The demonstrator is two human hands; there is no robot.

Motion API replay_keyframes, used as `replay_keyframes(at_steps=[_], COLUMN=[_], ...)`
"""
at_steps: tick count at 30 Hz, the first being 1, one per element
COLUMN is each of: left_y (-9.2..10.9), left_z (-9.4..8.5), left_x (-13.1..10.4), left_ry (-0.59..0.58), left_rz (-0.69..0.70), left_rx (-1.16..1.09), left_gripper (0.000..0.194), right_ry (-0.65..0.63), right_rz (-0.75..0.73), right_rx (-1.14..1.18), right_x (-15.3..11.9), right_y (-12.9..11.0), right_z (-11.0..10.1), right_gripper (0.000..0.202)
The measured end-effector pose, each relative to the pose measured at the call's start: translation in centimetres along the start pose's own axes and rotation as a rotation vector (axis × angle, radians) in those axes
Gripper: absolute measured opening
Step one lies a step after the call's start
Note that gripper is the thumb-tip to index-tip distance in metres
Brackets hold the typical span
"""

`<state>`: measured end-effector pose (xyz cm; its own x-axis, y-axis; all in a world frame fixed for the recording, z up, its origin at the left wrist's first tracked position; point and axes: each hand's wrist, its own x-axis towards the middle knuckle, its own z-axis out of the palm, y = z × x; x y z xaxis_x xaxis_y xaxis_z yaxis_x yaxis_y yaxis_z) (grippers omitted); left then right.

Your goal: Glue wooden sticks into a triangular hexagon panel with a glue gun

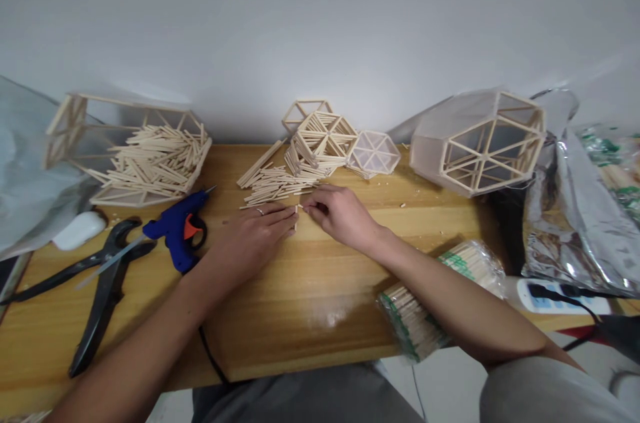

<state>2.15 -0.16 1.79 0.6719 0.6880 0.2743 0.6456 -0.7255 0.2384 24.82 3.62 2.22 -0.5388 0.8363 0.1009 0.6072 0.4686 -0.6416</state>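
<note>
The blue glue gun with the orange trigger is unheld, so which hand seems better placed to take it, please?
Probably the left hand: the glue gun lies on that side, close to the left forearm. The right hand is farther, with the left between them.

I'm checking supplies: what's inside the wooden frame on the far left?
The frame holds a jumbled heap of sticks. The upper ones show; anything deeper in the heap is covered.
</note>
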Motion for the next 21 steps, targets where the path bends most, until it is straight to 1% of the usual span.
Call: replay_keyframes(at_steps=[6,12,16,21], left_y=[-0.01,0.09,0.06,0.03], left_z=[-0.05,-0.22,-0.08,0.01], left_x=[0.03,0.12,0.04,-0.04], left_ry=[-0.017,-0.012,-0.042,-0.047], left_rz=[0.006,0.014,-0.025,-0.052], left_rx=[0.018,0.012,-0.002,-0.030], left_gripper=[0.037,0.035,0.036,0.035], right_ry=[0.003,0.002,0.006,0.010], right_rz=[0.001,0.002,0.003,0.004], right_rx=[0.006,0.010,0.015,0.014], right_x=[0.00,-0.04,-0.05,-0.04], right_y=[0.07,0.06,0.13,0.17], right_z=[0.07,0.06,0.16,0.23], right_gripper=[0.019,0.019,0.019,0.020])
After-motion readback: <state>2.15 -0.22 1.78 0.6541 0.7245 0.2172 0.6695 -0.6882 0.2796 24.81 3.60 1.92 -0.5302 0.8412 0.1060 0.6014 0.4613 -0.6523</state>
